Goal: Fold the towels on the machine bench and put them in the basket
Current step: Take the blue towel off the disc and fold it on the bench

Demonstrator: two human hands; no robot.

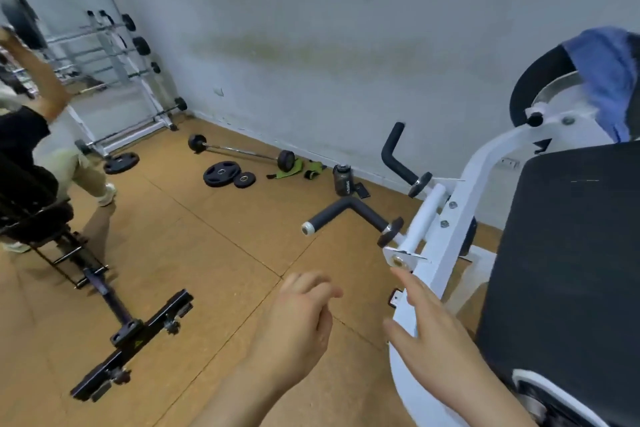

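Left grip [299, 317], right grip [434, 340] loose, empty.

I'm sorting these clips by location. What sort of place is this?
Most likely a gym or weight room: a barbell and loose weight plates lie about, a rack of barbells stands at the back left, and a white exercise machine with a blue towel draped over it stands at right.

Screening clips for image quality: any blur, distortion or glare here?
Head view: wide-angle stretching toward the edges; motion blur smears the blue towel at right and the bystander at left; left hand and right hand slightly soft; lighting even, no glare.
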